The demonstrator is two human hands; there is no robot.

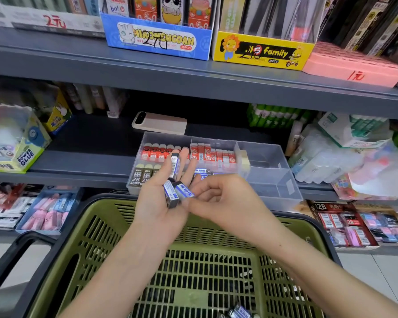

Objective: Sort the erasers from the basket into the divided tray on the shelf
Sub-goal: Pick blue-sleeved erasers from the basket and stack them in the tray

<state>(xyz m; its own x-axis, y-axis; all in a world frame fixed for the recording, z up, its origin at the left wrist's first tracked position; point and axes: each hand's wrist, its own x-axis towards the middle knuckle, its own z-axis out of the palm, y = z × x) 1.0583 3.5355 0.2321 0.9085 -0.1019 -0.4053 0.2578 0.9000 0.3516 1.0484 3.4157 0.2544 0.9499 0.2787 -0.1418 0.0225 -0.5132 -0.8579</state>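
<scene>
Erasers in hand: 3 blue-sleeved erasers (175, 166) lie on the upturned left hand (159, 193), 1 lengthwise along the fingers and 2 side by side across the palm.
Left hand: palm up, fingers straight and close together, carrying the 3 without curling round them; it is held above the far rim of the basket (101, 237), in front of the tray.
Right hand (221, 199): fingers curled, with thumb and forefinger tips pinching the palm eraser (184, 191) nearest to it.
Divided tray (274, 157): clear plastic, standing on the middle shelf (90, 161) just behind both hands. Red-sleeved erasers (161, 152) fill the back-left and back-middle compartments. 2B erasers (139, 176) stand in the front-left one. More blue sleeves show in the front-middle one, partly hidden by the hands. 1 pale block (245, 157) sits against the divider in the back-right compartment.
Basket: green slatted plastic with a black rim and handle, below both forearms; loose erasers (239, 312) lie on its floor at the near edge.
Phone (159, 122): pale-cased, lying flat on the shelf behind the tray.
</scene>
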